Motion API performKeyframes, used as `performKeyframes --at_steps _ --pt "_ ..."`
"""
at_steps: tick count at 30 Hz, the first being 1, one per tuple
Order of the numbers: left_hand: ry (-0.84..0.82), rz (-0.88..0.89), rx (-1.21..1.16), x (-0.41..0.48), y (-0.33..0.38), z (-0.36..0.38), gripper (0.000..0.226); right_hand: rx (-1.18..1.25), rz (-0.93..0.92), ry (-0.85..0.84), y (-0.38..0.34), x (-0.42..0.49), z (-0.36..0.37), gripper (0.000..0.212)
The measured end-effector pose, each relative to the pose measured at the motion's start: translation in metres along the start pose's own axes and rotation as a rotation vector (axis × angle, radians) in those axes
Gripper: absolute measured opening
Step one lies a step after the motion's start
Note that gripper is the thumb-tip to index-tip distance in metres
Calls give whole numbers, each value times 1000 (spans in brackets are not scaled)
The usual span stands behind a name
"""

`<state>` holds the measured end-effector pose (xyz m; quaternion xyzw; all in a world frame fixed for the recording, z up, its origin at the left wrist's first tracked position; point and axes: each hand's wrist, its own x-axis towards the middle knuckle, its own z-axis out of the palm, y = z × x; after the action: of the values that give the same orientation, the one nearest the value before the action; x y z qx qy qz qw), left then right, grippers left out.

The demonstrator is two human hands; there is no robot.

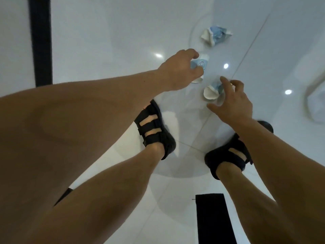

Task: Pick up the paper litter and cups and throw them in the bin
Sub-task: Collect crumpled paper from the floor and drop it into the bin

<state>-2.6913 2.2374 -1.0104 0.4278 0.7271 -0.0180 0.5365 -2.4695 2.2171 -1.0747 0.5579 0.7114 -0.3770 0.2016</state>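
Reach is short: my left hand [179, 69] grips one crushed blue-and-white paper cup [199, 65], my spread, empty right hand [231, 103] hovers directly over the second cup [212, 91].

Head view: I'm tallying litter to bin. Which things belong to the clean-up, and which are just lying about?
Clean-up: held paper cup, gripped by the left hand; near paper cup, under the open right hand; far paper cup, beyond both.
Not part: black sandals; black strip; white object at the right edge, unidentifiable.
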Motion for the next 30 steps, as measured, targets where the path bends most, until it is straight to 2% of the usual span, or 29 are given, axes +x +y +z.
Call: performKeyframes --at_steps 3,8,13,15,18,21,24,30 --pt "11 34 -36 7 -1 3 52 -42 -88 60 -3 13 10 68" --pt "-30 38 -99 -5 9 5 56 22 -106 132 -22 12 -15 21" --pt "-56 59 -120 -35 34 -12 65 239 -213 213 -53 -21 -78 12" --pt "-69 86 -93 -46 44 -25 60 316 -246 228 -62 -32 -103 13" --pt "-55 133 -89 -58 55 -41 38 404 -261 244 -69 -40 -127 15" --pt "13 111 -61 -57 48 -50 28 420 -228 199 -69 -33 -130 36" --pt "116 25 -28 -44 20 -55 29 200 -210 132 -64 -6 -109 67" --pt "315 -53 -46 -11 -49 -57 30 -183 -275 55 -73 57 -39 86"
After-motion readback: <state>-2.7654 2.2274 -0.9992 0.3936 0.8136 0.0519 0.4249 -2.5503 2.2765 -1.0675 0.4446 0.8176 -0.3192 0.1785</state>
